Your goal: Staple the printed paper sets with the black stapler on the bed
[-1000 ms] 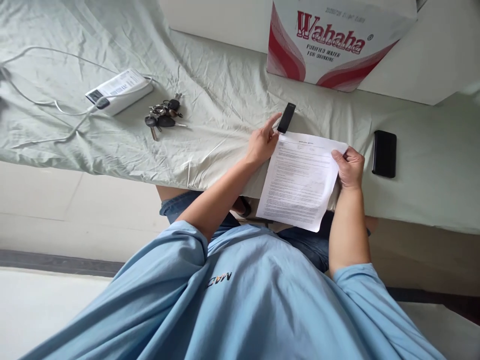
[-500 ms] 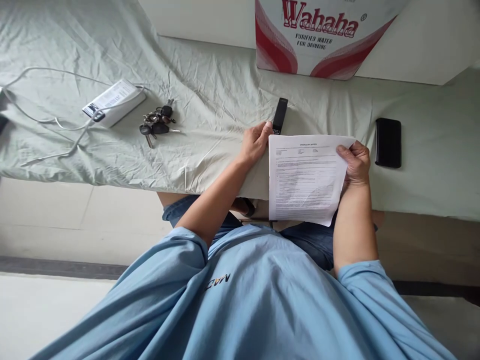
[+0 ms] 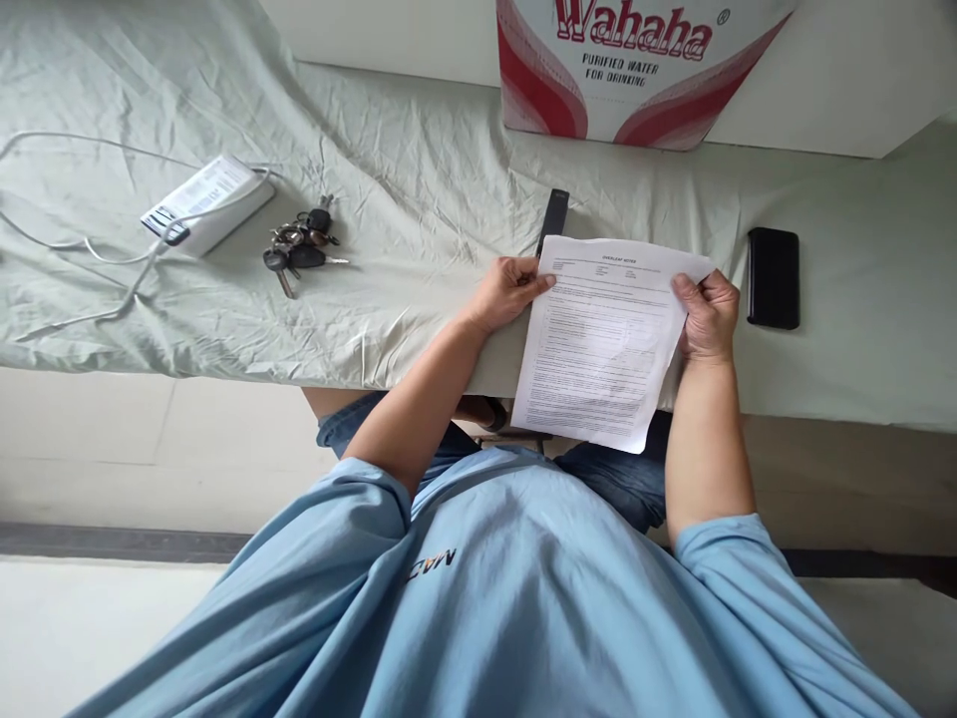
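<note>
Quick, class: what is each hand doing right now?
Left hand: grip closed on the printed sheet, left edge.
Right hand: grip closed on its right edge.

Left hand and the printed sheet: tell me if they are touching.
Touching. The head view shows the left hand closed on the left edge of the printed sheet, thumb lying over the paper. The right hand grips the opposite edge.

The person wears a loose light-blue short-sleeved T-shirt (image 3: 523, 598) with a small dark printed logo (image 3: 432, 564) on the chest, and blue denim shorts (image 3: 613, 484).
</note>
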`<state>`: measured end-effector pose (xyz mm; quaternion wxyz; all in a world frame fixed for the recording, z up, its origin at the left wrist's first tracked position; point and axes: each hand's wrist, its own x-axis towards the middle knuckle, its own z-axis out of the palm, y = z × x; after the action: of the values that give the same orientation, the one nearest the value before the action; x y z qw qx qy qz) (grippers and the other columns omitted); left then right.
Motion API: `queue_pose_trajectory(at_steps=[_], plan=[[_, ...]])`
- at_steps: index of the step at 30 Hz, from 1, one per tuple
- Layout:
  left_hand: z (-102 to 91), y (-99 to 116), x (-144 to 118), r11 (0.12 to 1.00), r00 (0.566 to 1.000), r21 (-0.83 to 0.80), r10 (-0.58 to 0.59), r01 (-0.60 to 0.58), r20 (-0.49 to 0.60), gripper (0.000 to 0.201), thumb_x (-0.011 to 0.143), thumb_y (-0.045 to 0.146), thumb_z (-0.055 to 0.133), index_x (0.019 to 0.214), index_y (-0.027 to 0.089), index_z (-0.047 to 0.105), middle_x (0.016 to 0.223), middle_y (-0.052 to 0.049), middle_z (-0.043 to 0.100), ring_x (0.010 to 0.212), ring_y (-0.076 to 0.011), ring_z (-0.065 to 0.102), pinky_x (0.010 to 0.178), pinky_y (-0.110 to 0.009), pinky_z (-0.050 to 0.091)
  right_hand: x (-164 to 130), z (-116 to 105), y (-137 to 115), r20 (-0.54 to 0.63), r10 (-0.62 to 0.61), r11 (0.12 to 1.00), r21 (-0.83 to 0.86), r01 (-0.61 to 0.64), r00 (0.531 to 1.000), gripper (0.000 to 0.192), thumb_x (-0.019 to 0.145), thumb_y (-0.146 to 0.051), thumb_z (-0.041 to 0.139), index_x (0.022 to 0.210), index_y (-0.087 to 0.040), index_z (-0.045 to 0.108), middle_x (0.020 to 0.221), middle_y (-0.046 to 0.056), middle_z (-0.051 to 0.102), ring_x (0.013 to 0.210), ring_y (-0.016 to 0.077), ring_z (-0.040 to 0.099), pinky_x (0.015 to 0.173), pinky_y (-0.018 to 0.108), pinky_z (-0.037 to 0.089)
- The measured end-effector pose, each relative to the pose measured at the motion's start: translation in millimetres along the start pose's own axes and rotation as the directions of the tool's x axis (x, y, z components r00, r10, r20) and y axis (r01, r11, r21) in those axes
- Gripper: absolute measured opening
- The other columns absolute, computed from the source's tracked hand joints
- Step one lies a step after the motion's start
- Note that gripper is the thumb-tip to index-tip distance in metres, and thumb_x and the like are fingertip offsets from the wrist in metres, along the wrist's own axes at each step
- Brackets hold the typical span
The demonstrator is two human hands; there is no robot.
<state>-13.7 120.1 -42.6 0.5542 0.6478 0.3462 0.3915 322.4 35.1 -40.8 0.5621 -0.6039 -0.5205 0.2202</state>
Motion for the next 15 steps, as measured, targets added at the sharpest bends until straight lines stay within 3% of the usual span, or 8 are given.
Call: queue_pose_trajectory(at_steps=[6, 10, 15], plan=[[-1.9, 2, 2, 0.998, 1.000, -0.058, -0.022, 0.020, -0.019, 0.078, 0.079, 0.093, 0.096, 0.105, 0.021, 0.083, 0.102, -0.010, 0.086, 0.102, -0.0311, 0.086, 0.086, -0.044, 0.073, 2, 1, 6, -0.003, 0.018, 0.998, 0.062, -0.017, 1.000, 0.085, 0.071, -0.110, 0.083, 0.104, -0.032, 0.075, 0.099, 0.008, 0.078, 0.101, 0.0341, 0.080, 0.089, 0.059, 0.069], [-1.0, 0, 1, 0.995, 0.998, -0.083, -0.052, 0.050, -0.022, 0.083, 0.091, 0.102, 0.077, 0.107, 0.021, 0.082, 0.098, -0.011, 0.086, 0.100, -0.0321, 0.088, 0.084, -0.045, 0.075, 3, -1, 12, -0.008, 0.010, 0.994, 0.105, -0.009, 1.000, 0.080, 0.075, -0.105, 0.086, 0.101, -0.030, 0.074, 0.099, 0.008, 0.077, 0.104, 0.0342, 0.080, 0.090, 0.059, 0.070], [2.0, -3, 2, 0.989, 0.995, -0.115, -0.100, 0.097, -0.019, 0.088, 0.100, 0.105, 0.059, 0.125, 0.024, 0.083, 0.098, -0.012, 0.088, 0.106, -0.0365, 0.091, 0.085, -0.048, 0.077, 3, -1, 14, -0.016, 0.022, 0.998, 0.064, -0.021, 1.000, 0.083, 0.074, -0.107, 0.085, 0.104, -0.030, 0.079, 0.099, 0.010, 0.082, 0.103, 0.0375, 0.083, 0.091, 0.065, 0.070]])
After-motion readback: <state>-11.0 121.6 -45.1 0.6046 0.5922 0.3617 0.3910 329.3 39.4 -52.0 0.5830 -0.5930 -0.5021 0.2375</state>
